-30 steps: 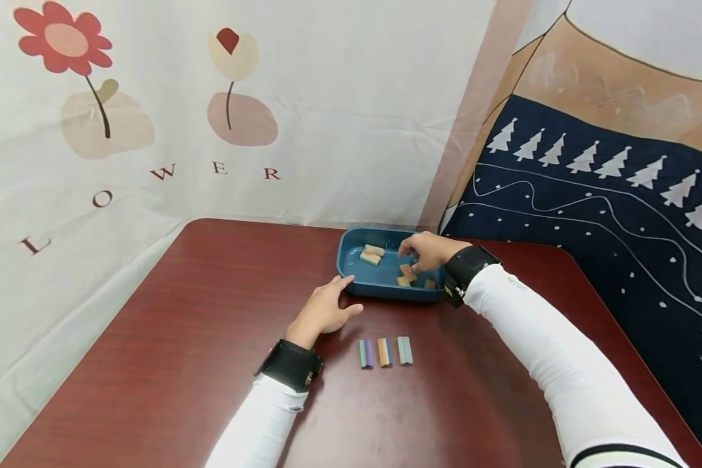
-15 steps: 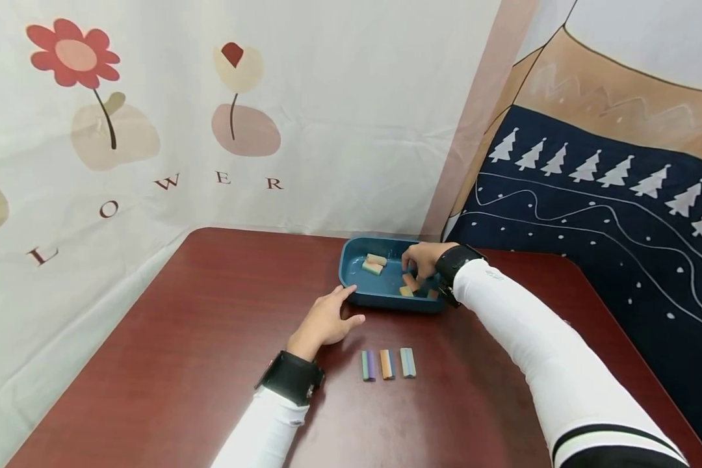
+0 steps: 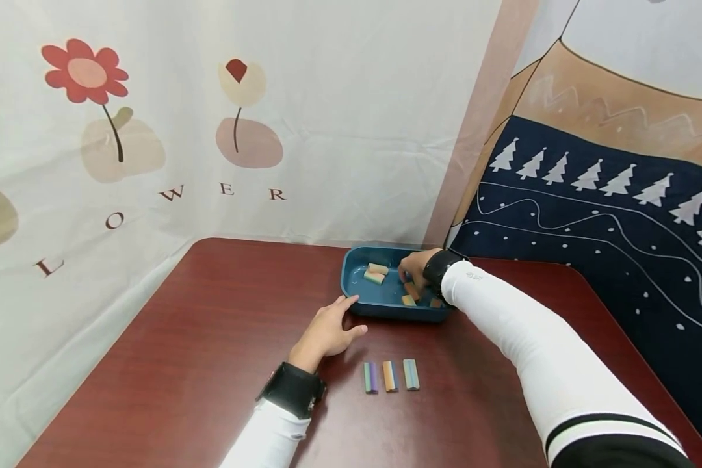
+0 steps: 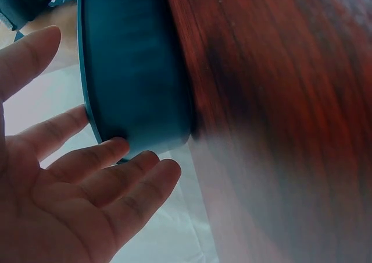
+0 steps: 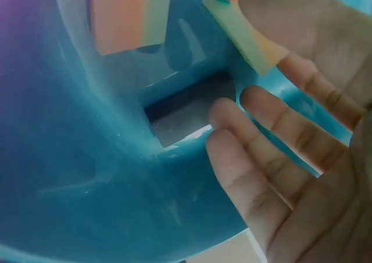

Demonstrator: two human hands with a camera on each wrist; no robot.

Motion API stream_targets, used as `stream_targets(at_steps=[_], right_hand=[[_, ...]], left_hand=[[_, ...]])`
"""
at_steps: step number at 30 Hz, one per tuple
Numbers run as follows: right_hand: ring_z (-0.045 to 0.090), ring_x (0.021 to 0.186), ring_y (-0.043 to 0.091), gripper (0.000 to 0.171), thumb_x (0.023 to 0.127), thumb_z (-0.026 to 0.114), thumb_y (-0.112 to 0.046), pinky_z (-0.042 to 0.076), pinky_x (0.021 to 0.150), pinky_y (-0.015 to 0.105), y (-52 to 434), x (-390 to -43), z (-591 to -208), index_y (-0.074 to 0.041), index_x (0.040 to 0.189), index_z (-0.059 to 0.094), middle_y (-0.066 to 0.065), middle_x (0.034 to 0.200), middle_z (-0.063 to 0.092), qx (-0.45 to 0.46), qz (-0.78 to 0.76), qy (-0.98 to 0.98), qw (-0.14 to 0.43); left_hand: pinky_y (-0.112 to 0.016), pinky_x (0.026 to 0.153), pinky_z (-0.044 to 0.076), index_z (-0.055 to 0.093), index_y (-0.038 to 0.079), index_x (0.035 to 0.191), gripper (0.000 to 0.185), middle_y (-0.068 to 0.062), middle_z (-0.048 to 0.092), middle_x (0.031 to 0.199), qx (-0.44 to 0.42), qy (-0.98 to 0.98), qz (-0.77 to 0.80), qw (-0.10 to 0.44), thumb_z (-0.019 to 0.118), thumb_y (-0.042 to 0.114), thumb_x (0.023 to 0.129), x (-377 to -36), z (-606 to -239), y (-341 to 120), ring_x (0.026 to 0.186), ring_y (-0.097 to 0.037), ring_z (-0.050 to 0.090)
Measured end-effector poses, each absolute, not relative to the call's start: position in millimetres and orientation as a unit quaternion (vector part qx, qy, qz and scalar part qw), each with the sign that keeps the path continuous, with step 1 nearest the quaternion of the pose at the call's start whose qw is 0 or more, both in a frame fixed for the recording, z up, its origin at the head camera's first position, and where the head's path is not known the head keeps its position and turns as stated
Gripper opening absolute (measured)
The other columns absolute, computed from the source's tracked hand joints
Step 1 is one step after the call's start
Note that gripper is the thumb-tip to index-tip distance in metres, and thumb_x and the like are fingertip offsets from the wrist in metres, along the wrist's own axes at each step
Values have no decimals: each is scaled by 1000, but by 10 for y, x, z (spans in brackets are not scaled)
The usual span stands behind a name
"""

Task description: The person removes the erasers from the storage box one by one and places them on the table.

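Observation:
A dark blue tray (image 3: 353,296) sits at the far side of the red-brown table and holds several small striped blocks (image 3: 376,273). My right hand (image 3: 412,268) reaches down into the tray. In the right wrist view its fingers (image 5: 273,152) are straight, and the top finger lies on a green, cream and orange block (image 5: 247,36). An orange and cream block (image 5: 125,16) lies beside it. My left hand (image 3: 330,328) rests flat on the table, its fingertips (image 4: 125,149) touching the tray's outer wall (image 4: 136,71) at the near left corner.
Three striped blocks (image 3: 390,376) lie side by side on the table (image 3: 199,351) in front of the tray. Printed cloth hangs behind the table and to its right. The table's right edge runs close to the tray.
My right hand has pushed further into the tray, toward its middle. My left hand has stayed at the tray's corner. The head view has tilted slightly.

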State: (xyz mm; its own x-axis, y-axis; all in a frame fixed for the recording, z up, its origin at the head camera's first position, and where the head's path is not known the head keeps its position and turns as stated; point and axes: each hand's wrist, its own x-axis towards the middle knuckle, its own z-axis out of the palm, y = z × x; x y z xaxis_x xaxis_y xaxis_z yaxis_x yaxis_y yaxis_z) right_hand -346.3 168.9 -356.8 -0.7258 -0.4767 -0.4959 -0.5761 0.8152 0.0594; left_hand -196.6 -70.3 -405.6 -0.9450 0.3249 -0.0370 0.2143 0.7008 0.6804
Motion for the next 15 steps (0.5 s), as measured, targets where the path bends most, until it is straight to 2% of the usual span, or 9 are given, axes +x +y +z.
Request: stream_targets(at_steps=[5,7,15], right_hand=[[53,68,12,23,70,86,-11,46,56,27,1611,-3469,-3635,-24,80,70,-9,80,64,-321,141,907,236],[51,64,11,20,71,85,-10,45,55,26,1574,-3461,-3650,-23,74,70,-9,73,64,-331,155,899,240],[53,70,12,26,70,88,-15,50,62,28,1490,-3426,-3689,-19,87,69,-5,82,62,-323,205,897,223]], left_hand=[[-56,106,33,42,13,148,64,-22,35,151,151,920,356,70,68,32,92,-1947,-4044,-701,137,-42,33],[-56,106,33,43,13,147,64,-22,35,150,150,921,354,69,68,32,92,-1943,-4038,-697,136,-42,33],[-57,105,33,42,11,148,65,-23,34,151,155,921,350,75,67,33,93,-1942,-4014,-672,136,-44,32]])
